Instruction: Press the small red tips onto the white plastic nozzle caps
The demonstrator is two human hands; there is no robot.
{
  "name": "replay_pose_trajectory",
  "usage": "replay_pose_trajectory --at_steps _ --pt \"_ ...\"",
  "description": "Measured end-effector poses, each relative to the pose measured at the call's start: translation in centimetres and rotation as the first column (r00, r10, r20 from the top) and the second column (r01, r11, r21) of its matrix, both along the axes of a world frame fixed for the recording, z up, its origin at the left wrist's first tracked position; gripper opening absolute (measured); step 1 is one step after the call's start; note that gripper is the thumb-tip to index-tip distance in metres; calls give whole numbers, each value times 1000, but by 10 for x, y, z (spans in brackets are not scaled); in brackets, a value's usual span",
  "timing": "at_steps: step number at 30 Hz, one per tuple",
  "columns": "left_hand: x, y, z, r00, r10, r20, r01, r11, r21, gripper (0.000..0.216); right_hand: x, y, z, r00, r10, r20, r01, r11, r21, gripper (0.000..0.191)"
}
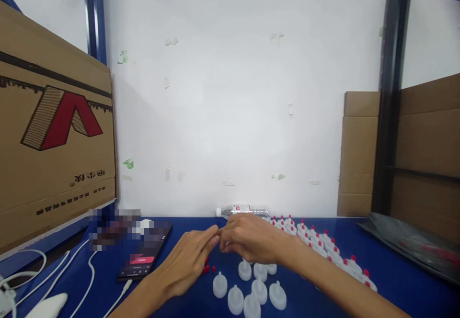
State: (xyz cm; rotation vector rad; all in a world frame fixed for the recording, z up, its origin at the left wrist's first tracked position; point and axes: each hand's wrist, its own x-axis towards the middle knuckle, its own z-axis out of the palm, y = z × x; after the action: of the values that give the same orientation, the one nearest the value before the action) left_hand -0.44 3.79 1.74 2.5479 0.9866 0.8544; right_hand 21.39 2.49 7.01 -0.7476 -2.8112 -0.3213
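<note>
My left hand (189,255) and my right hand (247,239) meet fingertip to fingertip above the blue table (395,275). Both are pinched closed on something too small to make out. Below the left hand lie a few tiny red tips (207,268). Under and in front of my hands stand several white caps without tips (247,287). To the right, a row of white caps with red tips (323,246) runs back toward the wall.
A clear water bottle (244,210) lies by the white wall. A phone (143,256) with a lit screen lies left of my hands, with white cables (72,270) beside it. Cardboard boxes (53,126) stand left and right. A dark bag (413,246) lies at right.
</note>
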Motion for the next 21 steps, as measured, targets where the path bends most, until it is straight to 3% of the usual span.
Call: replay_pose_trajectory --at_steps 2,5,7,9,13,17,19,21 --pt "4 0 1 994 41 105 -35 998 -57 43 -1 -2 3 1000 1 -4 -1 1000 26 11" --pt "13 3 1 956 109 272 -62 982 -176 47 -4 -4 5 999 -29 39 20 979 204 14" --pt "18 6 -2 938 132 320 -59 972 -228 47 -7 -6 6 994 -59 90 24 939 343 12" --pt "21 9 -5 931 148 334 -71 970 -233 45 -8 -7 5 990 -70 119 17 919 395 11" --pt "14 7 -8 932 153 328 -123 986 -109 41 -10 -7 2 992 -49 115 6 936 351 10" --pt "6 1 -6 957 88 276 -83 996 -29 35 -8 -4 0 993 -56 101 19 941 339 9" --pt "8 0 -5 954 77 288 -56 995 -80 40 -8 -1 0 995 -31 93 1 951 308 12" --pt "12 -1 -4 929 90 359 -1 970 -242 44 -8 1 -1 997 10 76 -32 954 299 16"
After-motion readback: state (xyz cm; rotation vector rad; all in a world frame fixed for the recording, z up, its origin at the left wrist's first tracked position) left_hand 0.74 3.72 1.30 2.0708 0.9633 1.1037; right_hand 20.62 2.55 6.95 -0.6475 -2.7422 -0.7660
